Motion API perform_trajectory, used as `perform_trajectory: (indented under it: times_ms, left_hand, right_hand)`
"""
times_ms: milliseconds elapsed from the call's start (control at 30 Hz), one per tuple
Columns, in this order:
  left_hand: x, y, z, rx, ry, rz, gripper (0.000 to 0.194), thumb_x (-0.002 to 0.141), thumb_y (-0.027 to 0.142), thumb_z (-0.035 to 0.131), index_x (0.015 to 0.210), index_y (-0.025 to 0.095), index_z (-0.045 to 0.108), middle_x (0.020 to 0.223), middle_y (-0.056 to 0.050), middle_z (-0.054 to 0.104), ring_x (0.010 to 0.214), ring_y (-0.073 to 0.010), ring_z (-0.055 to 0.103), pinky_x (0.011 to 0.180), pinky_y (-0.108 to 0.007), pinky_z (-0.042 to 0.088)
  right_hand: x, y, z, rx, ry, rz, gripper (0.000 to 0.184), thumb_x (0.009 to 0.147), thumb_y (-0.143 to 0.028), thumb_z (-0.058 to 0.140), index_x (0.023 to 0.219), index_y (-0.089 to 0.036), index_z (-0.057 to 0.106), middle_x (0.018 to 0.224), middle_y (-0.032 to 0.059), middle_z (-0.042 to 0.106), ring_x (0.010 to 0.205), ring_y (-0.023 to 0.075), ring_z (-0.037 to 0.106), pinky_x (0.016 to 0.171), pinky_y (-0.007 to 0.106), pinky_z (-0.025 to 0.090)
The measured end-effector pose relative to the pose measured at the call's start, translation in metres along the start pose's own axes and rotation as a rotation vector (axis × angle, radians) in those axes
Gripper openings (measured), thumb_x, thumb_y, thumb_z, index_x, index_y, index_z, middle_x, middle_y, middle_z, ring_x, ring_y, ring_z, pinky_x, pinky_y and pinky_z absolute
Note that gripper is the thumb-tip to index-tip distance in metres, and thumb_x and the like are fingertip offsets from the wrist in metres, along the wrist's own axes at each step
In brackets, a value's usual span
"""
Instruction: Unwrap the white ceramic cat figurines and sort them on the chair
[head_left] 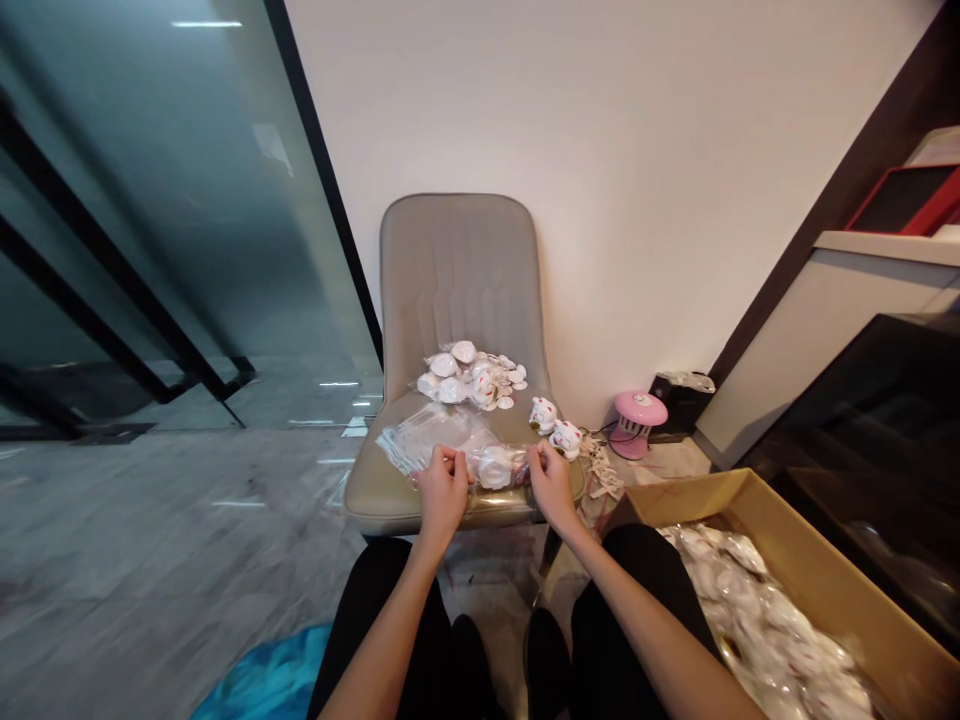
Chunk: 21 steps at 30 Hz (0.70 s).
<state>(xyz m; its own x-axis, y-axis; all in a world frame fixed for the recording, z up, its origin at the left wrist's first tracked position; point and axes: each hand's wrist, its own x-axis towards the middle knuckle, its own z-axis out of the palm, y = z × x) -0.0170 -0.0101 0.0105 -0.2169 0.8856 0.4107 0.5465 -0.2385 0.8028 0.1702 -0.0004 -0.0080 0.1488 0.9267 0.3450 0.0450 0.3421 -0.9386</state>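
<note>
The left hand (442,492) and right hand (551,487) were closed, pinching a clear plastic bag (435,445) around a white cat figurine (495,467) just above the chair seat (382,490).

White cat figurines (543,415) with red markings and a clear plastic bag (435,445) sit on the taupe chair (457,270); right of it, a pink mushroom-shaped gadget (638,410).
</note>
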Motion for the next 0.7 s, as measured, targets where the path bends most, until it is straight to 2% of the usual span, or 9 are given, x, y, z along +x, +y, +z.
perform_trajectory:
  times_ms: [200,433,700]
  left_hand:
    - [0.001,0.002,0.002,-0.013,0.025,-0.041,0.021,0.096,0.04,0.048,0.083,0.024,0.048,0.059,0.002,0.067,0.058,-0.0193,0.066,0.061,-0.029,0.041]
    - [0.002,0.007,0.012,0.064,0.07,-0.042,0.02,0.096,0.039,0.047,0.084,0.024,0.049,0.06,0.0,0.065,0.06,-0.0211,0.065,0.06,-0.028,0.038]
    - [0.005,0.004,0.015,0.12,0.091,-0.101,0.021,0.093,0.039,0.048,0.08,0.023,0.049,0.063,-0.002,0.065,0.06,-0.0203,0.063,0.059,-0.027,0.037]
  right_hand:
    - [0.0,-0.002,0.005,-0.064,0.074,0.004,0.031,0.097,-0.045,0.048,0.073,-0.025,0.044,0.057,-0.0042,0.057,0.049,0.0148,0.056,0.053,0.025,0.044]
    - [0.005,0.003,0.012,-0.299,0.208,-0.001,0.032,0.097,-0.04,0.043,0.068,-0.025,0.042,0.054,-0.0044,0.053,0.052,0.0147,0.053,0.057,0.025,0.037]
    - [0.011,0.007,0.016,-0.469,0.215,0.015,0.032,0.096,-0.036,0.043,0.066,-0.025,0.043,0.054,-0.0037,0.051,0.053,0.0153,0.049,0.057,0.027,0.029]
